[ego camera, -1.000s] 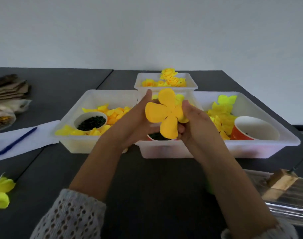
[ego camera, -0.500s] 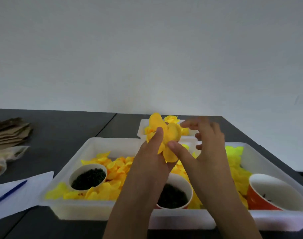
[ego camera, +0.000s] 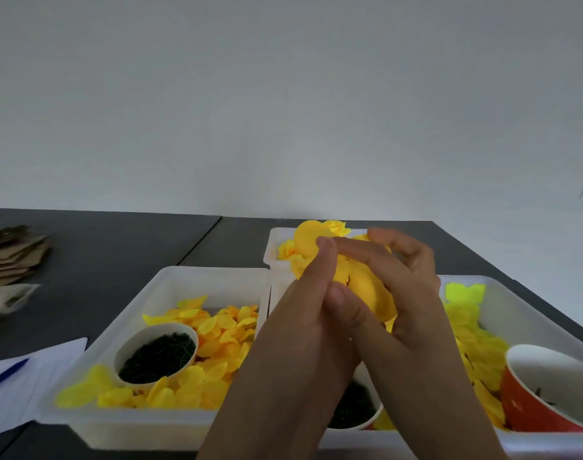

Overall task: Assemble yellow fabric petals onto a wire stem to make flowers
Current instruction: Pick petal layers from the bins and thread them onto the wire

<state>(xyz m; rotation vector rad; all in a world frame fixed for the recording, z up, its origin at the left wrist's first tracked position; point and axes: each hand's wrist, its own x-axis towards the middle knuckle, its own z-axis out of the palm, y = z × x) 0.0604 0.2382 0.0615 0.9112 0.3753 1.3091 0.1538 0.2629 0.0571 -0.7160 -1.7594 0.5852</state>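
Both hands meet over the trays around a yellow fabric flower (ego camera: 360,283). My left hand (ego camera: 303,313) pinches it from the left, forefinger pressed on an upper petal. My right hand (ego camera: 399,287) cups it from the right, fingers curled over the top. A dark spot shows at the flower's middle; the wire stem is hidden by the hands. Loose yellow petals (ego camera: 217,336) fill the left white tray (ego camera: 170,280).
A white cup of dark green bits (ego camera: 157,356) sits in the left tray, another (ego camera: 353,410) below my wrists. An orange cup (ego camera: 542,393) and lime petals (ego camera: 463,293) lie in the right tray. A small tray of finished flowers (ego camera: 283,250) stands behind. Paper and blue pen (ego camera: 8,373) lie left.
The view has tilted upward, so the trays sit lower in frame. My right hand's fingers have closed over the flower, which now shows folded petals instead of a flat open face.
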